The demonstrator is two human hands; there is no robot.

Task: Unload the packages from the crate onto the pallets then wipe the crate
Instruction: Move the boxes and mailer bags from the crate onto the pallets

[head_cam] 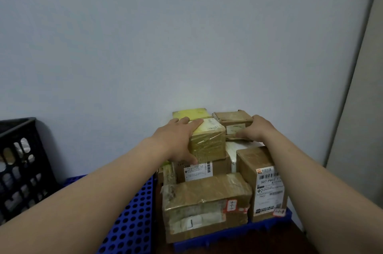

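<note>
Left hand (178, 139): grips the tape-wrapped box (209, 143), fingers spread over its top, thumb against its front face.
Right hand (257, 129): curled round the small brown box (232, 120) just beside it.
Both boxes: top of the package stack (207, 206) on the blue pallet (132, 216), against the wall.
Crate (20, 162): black, left of the pallet, parcels showing through its holes.
</note>
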